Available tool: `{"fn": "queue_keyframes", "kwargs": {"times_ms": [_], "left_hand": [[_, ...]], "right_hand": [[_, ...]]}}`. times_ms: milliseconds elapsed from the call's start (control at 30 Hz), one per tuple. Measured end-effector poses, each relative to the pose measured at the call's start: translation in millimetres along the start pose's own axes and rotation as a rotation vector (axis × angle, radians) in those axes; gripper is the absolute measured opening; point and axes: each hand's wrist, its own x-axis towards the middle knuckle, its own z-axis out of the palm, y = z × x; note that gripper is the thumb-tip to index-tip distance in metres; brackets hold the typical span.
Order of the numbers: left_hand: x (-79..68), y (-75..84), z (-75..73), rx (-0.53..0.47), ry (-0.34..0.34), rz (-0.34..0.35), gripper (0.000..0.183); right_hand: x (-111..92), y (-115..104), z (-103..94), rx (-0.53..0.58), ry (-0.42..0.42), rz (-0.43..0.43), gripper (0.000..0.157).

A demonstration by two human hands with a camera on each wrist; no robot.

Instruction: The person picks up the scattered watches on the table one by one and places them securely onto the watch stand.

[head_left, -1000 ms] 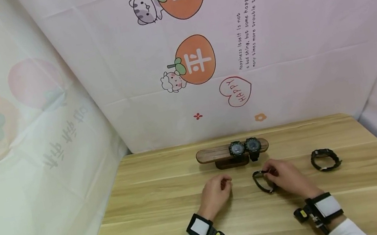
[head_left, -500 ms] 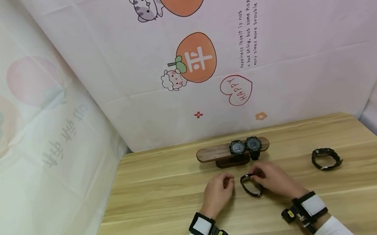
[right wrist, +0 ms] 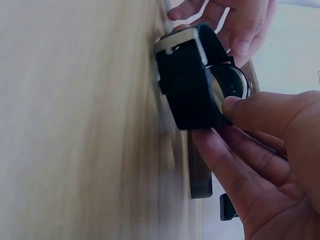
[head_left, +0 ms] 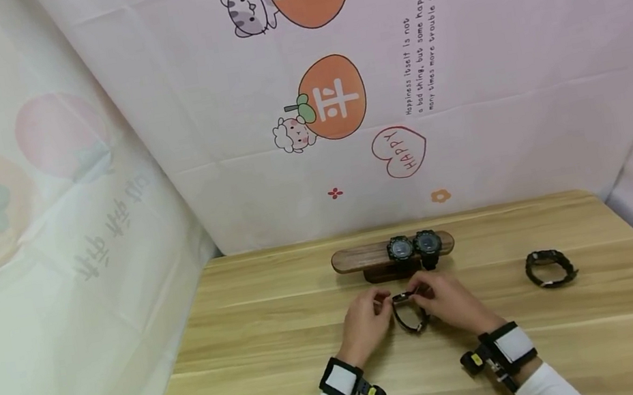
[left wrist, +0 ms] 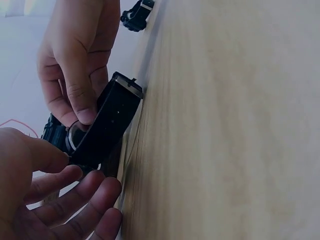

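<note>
Right wrist: right hand [right wrist: 295, 150] pinches black watch [right wrist: 187, 85], thumb on case back, strap looped. Left wrist: left hand [left wrist: 60, 209] at watch's opposite side; cannot tell whether it grips. Head: watch between hands, just before wooden stand [head_left: 357, 259] bearing two watches [head_left: 402, 248]; another watch [head_left: 560, 254] lies farther right on table [head_left: 257, 372].

a black watch [right wrist: 202, 75], strap [right wrist: 182, 90] looped closed, is in the right hand [head_left: 449, 301].
</note>
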Motion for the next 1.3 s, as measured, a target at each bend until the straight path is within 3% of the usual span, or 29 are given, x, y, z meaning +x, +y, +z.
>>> {"fn": "queue_keyframes", "kwargs": {"times_ms": [533, 700, 1100, 1300], "left_hand": [[-1.9, -1.2, -2.2, -0.099, -0.014, -0.011, 0.029], [-1.8, -1.5, -1.1, -0.149, -0.031, 0.016, 0.029], [-4.2, -2.5, -3.1, -0.261, -0.047, 0.008, 0.033], [-3.0, -1.2, -5.5, -0.299, -0.051, -0.009, 0.033]], "right_hand": [[-0.1, 0.4, -1.4, 0.087, 0.067, -0.048, 0.016], [0.2, 2.7, -1.8, 0.107, 0.076, -0.067, 0.019], [-1.5, -0.5, -3.6, 0.123, 0.083, -0.014, 0.020], [-3.5, 0.5, -5.7, 0.178, 0.073, -0.029, 0.030]]}}
